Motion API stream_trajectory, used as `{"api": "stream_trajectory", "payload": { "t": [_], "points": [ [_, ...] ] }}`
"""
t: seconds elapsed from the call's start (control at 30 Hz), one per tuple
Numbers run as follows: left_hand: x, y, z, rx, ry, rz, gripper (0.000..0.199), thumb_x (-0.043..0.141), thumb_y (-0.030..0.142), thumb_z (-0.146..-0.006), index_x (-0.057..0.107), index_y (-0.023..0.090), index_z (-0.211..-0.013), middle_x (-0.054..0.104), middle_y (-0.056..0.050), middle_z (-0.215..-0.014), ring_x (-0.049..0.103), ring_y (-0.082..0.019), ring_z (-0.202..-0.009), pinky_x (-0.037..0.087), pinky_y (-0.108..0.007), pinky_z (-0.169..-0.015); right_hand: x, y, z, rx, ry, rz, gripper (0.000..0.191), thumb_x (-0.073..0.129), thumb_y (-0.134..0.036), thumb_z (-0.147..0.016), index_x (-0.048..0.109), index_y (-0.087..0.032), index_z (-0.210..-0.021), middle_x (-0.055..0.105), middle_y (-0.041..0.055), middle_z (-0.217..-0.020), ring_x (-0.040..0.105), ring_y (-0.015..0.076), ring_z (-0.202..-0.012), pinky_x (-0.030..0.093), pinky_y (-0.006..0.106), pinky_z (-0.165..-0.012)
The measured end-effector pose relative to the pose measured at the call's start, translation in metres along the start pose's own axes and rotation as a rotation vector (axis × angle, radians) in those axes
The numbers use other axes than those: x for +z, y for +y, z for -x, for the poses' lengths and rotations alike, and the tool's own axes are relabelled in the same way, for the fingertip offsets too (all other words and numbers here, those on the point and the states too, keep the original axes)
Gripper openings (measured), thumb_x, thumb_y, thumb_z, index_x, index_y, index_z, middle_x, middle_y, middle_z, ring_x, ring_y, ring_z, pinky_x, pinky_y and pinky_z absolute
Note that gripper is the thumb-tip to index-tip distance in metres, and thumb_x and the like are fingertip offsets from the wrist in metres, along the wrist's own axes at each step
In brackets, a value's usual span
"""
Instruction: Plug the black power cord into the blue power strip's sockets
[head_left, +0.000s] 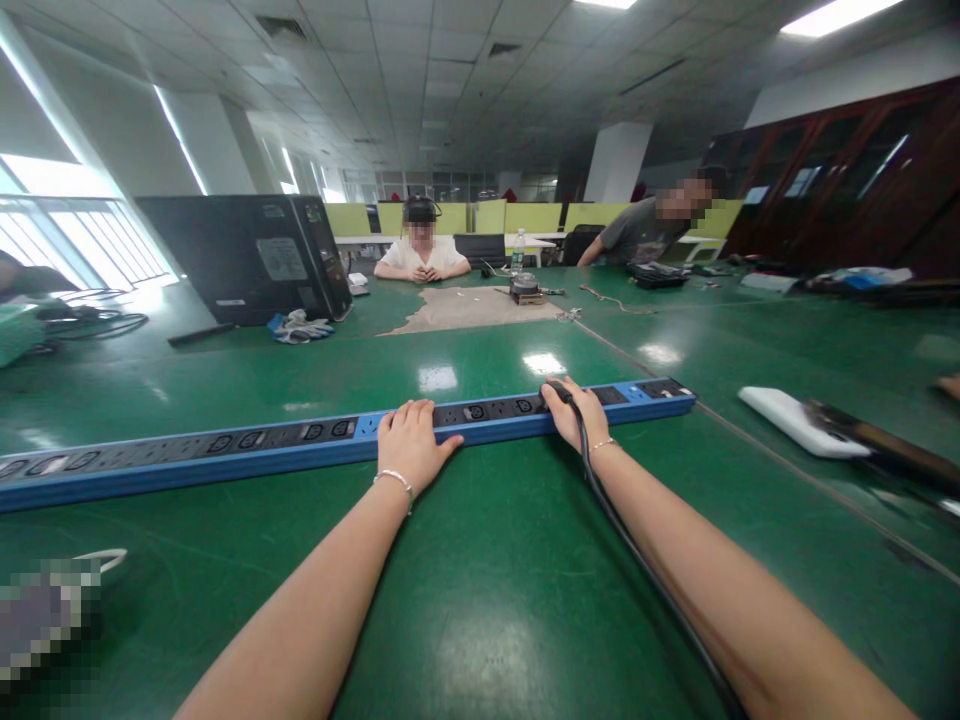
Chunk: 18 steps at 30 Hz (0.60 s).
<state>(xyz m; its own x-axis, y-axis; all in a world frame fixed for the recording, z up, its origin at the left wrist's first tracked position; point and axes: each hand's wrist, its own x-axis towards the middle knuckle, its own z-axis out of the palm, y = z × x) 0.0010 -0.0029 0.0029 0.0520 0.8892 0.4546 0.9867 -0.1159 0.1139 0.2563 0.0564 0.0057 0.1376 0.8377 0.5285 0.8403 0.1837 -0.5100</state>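
Observation:
A long blue power strip [247, 455] with rows of black sockets lies across the green table [480, 560]. My left hand [415, 440] rests on the strip near its middle, fingers over the top and thumb stretched out along the front edge. Further right, my right hand [576, 412] is closed round the black plug [555, 392] of a thick black cable [622, 530], down at the strip's sockets. Whether the plug sits fully in a socket is hidden by the fingers. The cable runs back beneath my right forearm towards me.
A black computer case [255, 260] and gloves [300, 327] stand back left. Cardboard [480, 308] and a bottle [517, 250] lie beyond the strip. Two people [421, 250] are across the table. At right is a white object [799, 422]; a blurred-out device [37, 620] is front left.

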Motion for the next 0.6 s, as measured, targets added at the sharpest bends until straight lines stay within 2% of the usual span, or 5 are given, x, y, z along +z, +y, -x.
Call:
{"api": "stream_trajectory", "payload": {
  "t": [0.13,0.27,0.43,0.6],
  "points": [
    [-0.001,0.001,0.0,-0.008,-0.016,-0.002,0.062,0.05,0.056,-0.077,0.046,0.018,-0.125,0.052,-0.013,-0.13,0.041,-0.028,-0.124,0.026,-0.043,-0.102,0.01,-0.003,0.005,0.025,0.04,0.103,0.035,0.045,-0.042,-0.082,0.066,-0.024,-0.103,0.068,0.0081,-0.105,0.058,0.0257,-0.106,0.036,0.042,-0.098],
    [0.001,0.0,0.0,-0.005,-0.007,0.003,0.062,0.051,0.056,-0.076,0.047,0.018,-0.125,0.053,-0.012,-0.13,0.041,-0.027,-0.124,0.026,-0.042,-0.103,0.016,-0.001,0.012,-0.014,0.095,0.169,0.037,0.039,-0.042,-0.086,0.065,-0.024,-0.106,0.066,0.0081,-0.109,0.054,0.0258,-0.113,0.032,0.046,-0.1],
    [0.002,-0.003,0.001,0.011,0.002,-0.001,0.062,0.05,0.055,-0.077,0.047,0.015,-0.125,0.053,-0.012,-0.13,0.04,-0.027,-0.125,0.026,-0.043,-0.104,0.01,-0.001,0.021,-0.049,0.088,0.177,0.04,0.042,-0.044,-0.086,0.061,-0.024,-0.114,0.063,0.0078,-0.116,0.047,0.0265,-0.121,0.029,0.048,-0.102],
    [0.002,-0.006,0.002,0.047,-0.022,0.005,0.06,0.047,0.052,-0.08,0.045,0.015,-0.128,0.05,-0.011,-0.134,0.038,-0.026,-0.127,0.024,-0.042,-0.105,0.008,-0.002,0.024,-0.031,0.078,0.18,0.04,0.042,-0.044,-0.086,0.06,-0.025,-0.116,0.063,0.008,-0.117,0.047,0.025,-0.121,0.028,0.047,-0.103]
  ]
}}
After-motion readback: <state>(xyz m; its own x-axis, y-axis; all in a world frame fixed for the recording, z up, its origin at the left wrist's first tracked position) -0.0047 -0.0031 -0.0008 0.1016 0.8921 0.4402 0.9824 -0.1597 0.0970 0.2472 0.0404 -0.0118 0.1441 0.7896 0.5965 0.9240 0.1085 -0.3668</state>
